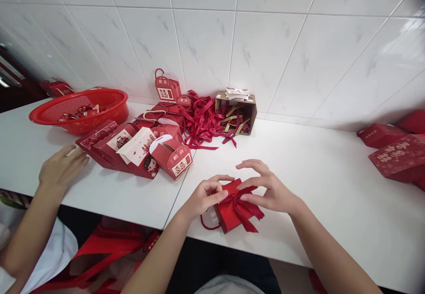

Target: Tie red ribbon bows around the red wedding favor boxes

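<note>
A small red gift box [229, 216] lies at the table's front edge, with a dark red ribbon bow [244, 207] tied over its top. A dark red cord handle [209, 227] loops out from its left side. My left hand [206, 198] is at the box's left, thumb and fingers closed on the bow's left loop. Over the right part of the bow, my right hand [270, 190] has its fingers spread, the fingertips touching or just above the ribbon. The box's top is partly hidden by both hands and the ribbon.
Several red boxes [174, 154] stand left, beside a red plastic basket [114, 103] of small packets. Loose ribbons [202, 117] and a cardboard box [253, 112] are by the wall. More red boxes [398, 156] lie right. Another person's hand [63, 165] rests at far left.
</note>
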A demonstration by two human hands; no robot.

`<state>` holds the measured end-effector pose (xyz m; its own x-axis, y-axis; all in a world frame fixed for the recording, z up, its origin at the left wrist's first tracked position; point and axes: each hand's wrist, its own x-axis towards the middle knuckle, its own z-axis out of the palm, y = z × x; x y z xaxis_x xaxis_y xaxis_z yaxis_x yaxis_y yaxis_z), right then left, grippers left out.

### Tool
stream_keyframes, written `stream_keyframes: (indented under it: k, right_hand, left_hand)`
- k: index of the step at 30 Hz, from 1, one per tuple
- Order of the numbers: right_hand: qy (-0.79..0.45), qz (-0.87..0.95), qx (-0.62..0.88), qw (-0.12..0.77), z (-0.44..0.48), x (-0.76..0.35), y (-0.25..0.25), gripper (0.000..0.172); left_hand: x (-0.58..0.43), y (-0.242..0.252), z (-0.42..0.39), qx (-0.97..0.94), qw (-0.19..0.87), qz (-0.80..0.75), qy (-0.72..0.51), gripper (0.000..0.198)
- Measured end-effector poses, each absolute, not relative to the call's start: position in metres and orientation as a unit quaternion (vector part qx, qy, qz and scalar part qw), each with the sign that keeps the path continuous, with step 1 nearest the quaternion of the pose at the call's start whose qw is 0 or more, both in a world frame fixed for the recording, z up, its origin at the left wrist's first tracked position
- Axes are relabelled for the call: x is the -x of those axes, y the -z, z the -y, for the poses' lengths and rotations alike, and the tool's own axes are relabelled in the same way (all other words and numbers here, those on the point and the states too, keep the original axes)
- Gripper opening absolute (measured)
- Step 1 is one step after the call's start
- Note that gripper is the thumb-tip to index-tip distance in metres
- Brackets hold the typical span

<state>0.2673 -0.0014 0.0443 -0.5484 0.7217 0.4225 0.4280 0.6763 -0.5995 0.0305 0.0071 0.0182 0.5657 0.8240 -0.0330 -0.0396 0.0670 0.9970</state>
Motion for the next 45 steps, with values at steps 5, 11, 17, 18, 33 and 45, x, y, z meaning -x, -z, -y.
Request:
stream_keyframes:
  k: [5, 11, 17, 18, 33, 45]
  right_hand:
    - [-0.152, 0.904, 0.327, 0.231, -0.004, -0.246, -0.053, 0.01]
    - [-0.187, 0.911, 0.305, 0.206, -0.005, -0.24, -0.055, 0.008]
    - [-0.253, 0.9, 0.298, 0.195, -0.01, -0.234, -0.049, 0.007]
    - [-0.26, 0.897, 0.298, 0.197, -0.01, -0.234, -0.048, 0.007]
    - [-0.078, 0.713, 0.612, 0.332, -0.087, -0.359, -0.053, 0.016]
    - [-0.19, 0.632, 0.724, 0.202, -0.172, -0.428, 0.006, 0.028]
  left_hand:
    - [-0.03, -0.025, -0.008, -0.619, 0.616, -0.358, -0.331, 0.042]
    - [-0.025, -0.023, -0.01, -0.639, 0.548, -0.411, -0.349, 0.033]
    - [-0.023, -0.016, -0.011, -0.63, 0.545, -0.426, -0.352, 0.041]
    - [-0.023, -0.017, -0.01, -0.63, 0.547, -0.423, -0.353, 0.044]
    - [0.014, 0.058, 0.029, -0.577, 0.311, -0.608, -0.448, 0.078]
    - [0.028, 0.075, 0.022, -0.619, 0.269, -0.612, -0.411, 0.058]
